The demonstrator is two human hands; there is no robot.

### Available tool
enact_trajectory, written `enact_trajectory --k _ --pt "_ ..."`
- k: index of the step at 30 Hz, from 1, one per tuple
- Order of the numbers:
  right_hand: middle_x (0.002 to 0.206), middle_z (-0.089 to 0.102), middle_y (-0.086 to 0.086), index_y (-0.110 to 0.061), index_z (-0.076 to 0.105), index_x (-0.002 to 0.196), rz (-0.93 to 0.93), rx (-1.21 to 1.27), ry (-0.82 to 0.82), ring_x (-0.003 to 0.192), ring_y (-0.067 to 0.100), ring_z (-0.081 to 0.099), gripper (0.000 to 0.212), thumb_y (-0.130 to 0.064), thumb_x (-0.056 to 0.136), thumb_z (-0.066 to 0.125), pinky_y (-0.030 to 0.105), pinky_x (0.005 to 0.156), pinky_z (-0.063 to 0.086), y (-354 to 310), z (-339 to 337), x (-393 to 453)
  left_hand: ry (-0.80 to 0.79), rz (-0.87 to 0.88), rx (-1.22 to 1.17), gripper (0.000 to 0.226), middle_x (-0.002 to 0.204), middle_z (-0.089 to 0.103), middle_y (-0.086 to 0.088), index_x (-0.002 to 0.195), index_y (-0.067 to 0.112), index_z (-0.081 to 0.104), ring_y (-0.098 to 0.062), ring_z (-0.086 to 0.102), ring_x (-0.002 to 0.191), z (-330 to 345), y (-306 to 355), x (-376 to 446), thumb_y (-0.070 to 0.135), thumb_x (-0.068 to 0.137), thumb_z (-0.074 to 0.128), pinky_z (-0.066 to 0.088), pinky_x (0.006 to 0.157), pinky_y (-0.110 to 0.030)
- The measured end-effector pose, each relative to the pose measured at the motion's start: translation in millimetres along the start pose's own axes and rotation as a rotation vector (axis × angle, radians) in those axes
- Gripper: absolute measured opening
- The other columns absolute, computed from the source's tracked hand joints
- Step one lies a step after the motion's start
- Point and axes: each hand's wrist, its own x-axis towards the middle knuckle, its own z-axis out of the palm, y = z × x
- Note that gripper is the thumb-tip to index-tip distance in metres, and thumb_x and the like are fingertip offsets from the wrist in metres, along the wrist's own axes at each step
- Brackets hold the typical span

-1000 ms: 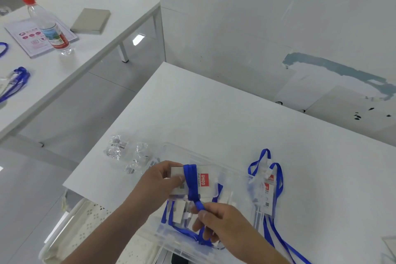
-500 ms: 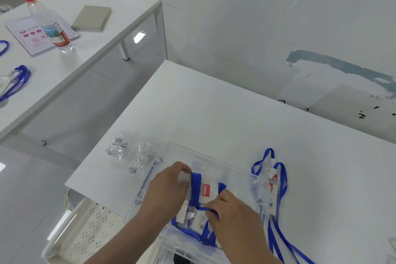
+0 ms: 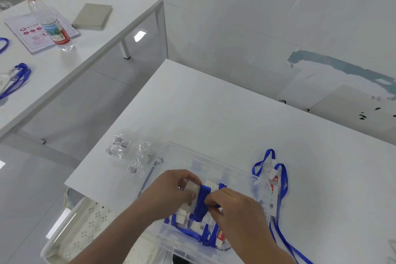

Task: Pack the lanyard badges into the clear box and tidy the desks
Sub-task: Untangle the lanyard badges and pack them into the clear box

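Observation:
A clear plastic box (image 3: 216,162) stands at the near edge of the white desk (image 3: 225,113). Inside it lie badges with blue straps (image 3: 205,236). Over the box, my left hand (image 3: 171,193) grips a badge card (image 3: 192,192) wound with a blue lanyard (image 3: 201,201). My right hand (image 3: 235,210) pinches the blue strap on the card's right side. More lanyard badges (image 3: 273,184) lie on the desk just right of the box. Other blue lanyards (image 3: 18,77) sit on the left desk.
Crumpled clear wrappers (image 3: 128,154) lie left of the box. The left desk (image 3: 90,49) carries a water bottle (image 3: 48,21), a printed sheet (image 3: 30,34) and a grey pad (image 3: 92,16). A white perforated chair (image 3: 85,229) stands below the desk's near edge. A white wall (image 3: 278,17) backs the desk.
Both hands have lowered the wrapped badge into the box and moved closer together. The strap is now bunched tightly round the card between them.

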Motion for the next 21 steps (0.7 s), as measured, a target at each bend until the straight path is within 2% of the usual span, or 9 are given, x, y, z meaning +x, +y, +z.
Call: enact_trajectory --k 3,6,9,11,13,15,18,19,21 --pt "0.061 0.065 -0.02 -0.033 0.072 0.069 -0.066 -0.07 0.039 0.061 0.005 0.063 0.033 -0.045 0.047 0.093 0.013 0.049 0.049 -1.8 -4.8 -2.3 -0.033 -0.052 -0.02 0.027 0.09 0.07 0.007 0.088 0.039 0.06 -0.014 0.068 0.081 -0.4 0.0 2.8 0.013 0.089 0.064 0.059 0.075 -0.028" --pt "0.067 0.066 -0.021 -0.033 0.073 0.073 0.005 -0.003 0.025 0.066 0.005 0.06 0.032 -0.045 0.05 0.092 0.009 0.052 0.046 4.1 -2.3 -0.3 -0.071 -0.1 -0.055 0.025 0.095 0.074 -0.004 0.09 0.038 0.064 -0.024 0.069 0.083 0.8 -2.2 4.1 0.014 0.088 0.067 0.059 0.078 -0.037" --pt "0.091 0.062 -0.027 -0.035 0.072 0.093 0.146 0.094 -0.101 0.087 0.003 0.054 0.027 -0.048 0.071 0.08 0.006 0.072 0.041 10.7 0.2 2.1 -0.121 -0.133 -0.116 0.024 0.097 0.075 -0.002 0.092 0.035 0.065 -0.024 0.071 0.092 -0.7 -3.6 5.7 0.012 0.088 0.068 0.06 0.079 -0.033" --pt "0.099 0.053 -0.028 -0.036 0.067 0.095 0.305 0.254 -0.193 0.097 0.004 0.054 0.023 -0.048 0.077 0.076 0.011 0.083 0.047 12.6 -0.1 2.7 -0.153 -0.148 -0.153 0.023 0.098 0.075 0.0 0.093 0.034 0.066 -0.023 0.071 0.094 -2.0 -5.9 8.2 0.011 0.088 0.069 0.06 0.08 -0.032" --pt "0.098 0.057 -0.022 -0.035 0.065 0.089 0.407 0.359 -0.197 0.093 0.006 0.058 0.022 -0.045 0.076 0.079 0.015 0.078 0.05 12.3 -3.2 7.6 -0.154 -0.152 -0.178 0.023 0.093 0.076 0.002 0.095 0.033 0.067 -0.018 0.072 0.087 -3.7 -8.7 10.1 0.011 0.089 0.067 0.059 0.076 -0.028" --pt "0.091 0.065 -0.017 -0.033 0.066 0.088 0.485 0.439 -0.212 0.084 0.006 0.061 0.017 -0.036 0.078 0.079 0.012 0.068 0.046 10.4 -5.5 15.0 -0.123 -0.152 -0.231 0.021 0.086 0.076 0.004 0.096 0.03 0.066 -0.014 0.071 0.078 -4.5 -11.8 12.5 0.01 0.091 0.065 0.057 0.067 -0.022" --pt "0.086 0.069 -0.014 -0.033 0.068 0.087 0.574 0.559 -0.199 0.078 0.003 0.064 0.012 -0.021 0.085 0.072 0.012 0.067 0.047 11.1 1.3 25.5 0.018 -0.144 -0.169 0.017 0.089 0.072 0.005 0.094 0.029 0.063 -0.01 0.067 0.079 0.6 -16.5 18.8 0.012 0.093 0.062 0.054 0.067 -0.02" --pt "0.087 0.07 -0.013 -0.033 0.069 0.086 0.595 0.585 -0.191 0.079 0.003 0.065 0.014 -0.019 0.087 0.07 0.013 0.068 0.05 10.7 5.9 28.2 0.085 -0.131 -0.112 0.016 0.093 0.069 0.007 0.098 0.029 0.062 -0.008 0.065 0.081 3.2 -19.3 21.7 0.014 0.093 0.061 0.054 0.068 -0.019" --pt "0.088 0.071 -0.011 -0.033 0.069 0.084 0.647 0.623 -0.177 0.077 0.006 0.066 0.018 -0.016 0.088 0.067 0.016 0.067 0.052 10.3 17.0 31.5 0.176 -0.091 -0.01 0.027 0.107 0.065 0.009 0.12 0.029 0.057 -0.005 0.064 0.086 9.7 -23.5 25.3 0.018 0.096 0.055 0.055 0.07 -0.018"
